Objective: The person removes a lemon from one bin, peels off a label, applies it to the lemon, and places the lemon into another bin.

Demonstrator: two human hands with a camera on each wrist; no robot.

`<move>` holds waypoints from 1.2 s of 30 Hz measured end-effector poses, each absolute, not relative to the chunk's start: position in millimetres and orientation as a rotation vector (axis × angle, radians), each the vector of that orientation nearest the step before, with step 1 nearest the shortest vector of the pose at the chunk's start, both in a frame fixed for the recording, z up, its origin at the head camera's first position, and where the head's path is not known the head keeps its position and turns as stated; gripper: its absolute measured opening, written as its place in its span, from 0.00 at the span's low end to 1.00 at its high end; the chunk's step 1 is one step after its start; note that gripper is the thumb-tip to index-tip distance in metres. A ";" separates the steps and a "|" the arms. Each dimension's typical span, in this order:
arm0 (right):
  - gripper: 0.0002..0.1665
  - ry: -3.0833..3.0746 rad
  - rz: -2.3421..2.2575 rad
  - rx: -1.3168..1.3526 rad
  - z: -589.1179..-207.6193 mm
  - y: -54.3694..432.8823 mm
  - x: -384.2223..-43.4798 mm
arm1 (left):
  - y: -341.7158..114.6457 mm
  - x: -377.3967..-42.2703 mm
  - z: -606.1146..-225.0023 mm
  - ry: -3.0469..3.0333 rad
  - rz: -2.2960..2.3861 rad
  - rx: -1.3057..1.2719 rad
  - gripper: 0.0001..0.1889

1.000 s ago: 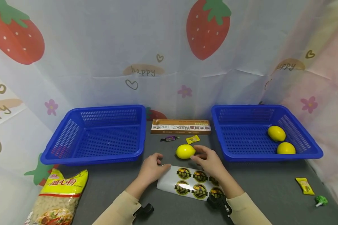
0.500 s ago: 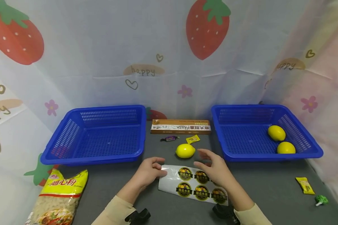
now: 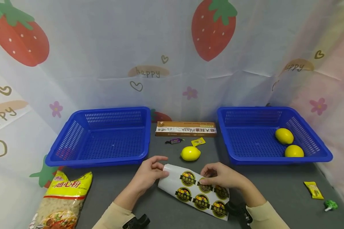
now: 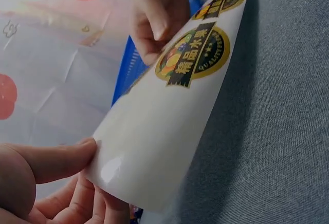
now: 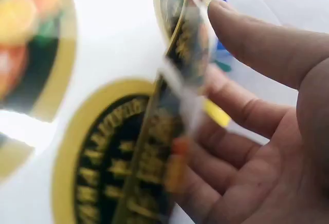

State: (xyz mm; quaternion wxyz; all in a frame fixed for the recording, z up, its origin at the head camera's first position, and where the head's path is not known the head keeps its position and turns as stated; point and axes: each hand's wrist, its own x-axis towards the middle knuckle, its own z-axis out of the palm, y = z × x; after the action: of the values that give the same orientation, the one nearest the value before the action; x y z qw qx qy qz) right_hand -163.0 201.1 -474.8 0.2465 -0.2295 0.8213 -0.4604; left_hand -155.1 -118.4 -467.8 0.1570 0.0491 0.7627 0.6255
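A glossy white sheet of round fruit stickers [image 3: 189, 190] is tilted up off the dark grey table. At its upper left corner my left hand [image 3: 149, 175] pinches it, the thumb [image 4: 67, 160] on the face and the fingers behind. My right hand [image 3: 225, 175] holds the upper edge near a sticker, thumb [image 5: 257, 39] at the edge and fingers curled behind it. Stickers with black banners and gold rims [image 4: 193, 54] show in both wrist views. Just beyond the sheet lies a yellow lemon [image 3: 190, 153], touched by neither hand.
Blue baskets stand left [image 3: 111, 140] and right [image 3: 246, 140], the right one with two lemons [image 3: 284, 136]. Between them are a pasta box [image 3: 186, 129], a purple candy [image 3: 175, 141] and a yellow candy [image 3: 198, 142]. A pasta bag [image 3: 64, 200] lies left; another yellow packet [image 3: 313, 190] lies right.
My right hand has moved back from beside the lemon to the sheet's upper edge. The sheet has been lifted and turned, its right end coming nearer. The lemon stays put.
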 end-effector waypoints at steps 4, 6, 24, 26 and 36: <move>0.16 2.130 -1.318 -0.625 -479.6 196.4 -163.1 | -119.7 -153.6 -469.9 2.172 1.807 0.140 0.30; 0.16 2.087 -1.332 -0.628 -480.5 193.7 -162.2 | -119.9 -153.5 -471.2 2.187 1.814 0.145 0.29; 0.11 2.076 -1.338 -0.627 -469.6 174.8 -159.1 | -95.0 -133.6 -480.2 3.120 1.233 1.017 0.22; 0.12 2.083 -1.336 -0.645 -469.0 174.2 -159.2 | -92.3 -132.1 -482.2 3.130 1.146 1.219 0.19; 0.09 2.018 -1.405 -0.772 -471.5 172.6 -161.8 | -83.0 -126.9 -486.6 3.217 0.921 1.369 0.20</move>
State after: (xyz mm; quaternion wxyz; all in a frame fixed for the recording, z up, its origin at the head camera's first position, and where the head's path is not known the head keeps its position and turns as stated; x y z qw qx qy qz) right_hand -161.8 172.6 -471.5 0.2785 -0.2878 0.7520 -0.5235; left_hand -126.9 -83.0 -486.6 -0.2346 0.3681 0.8650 0.2476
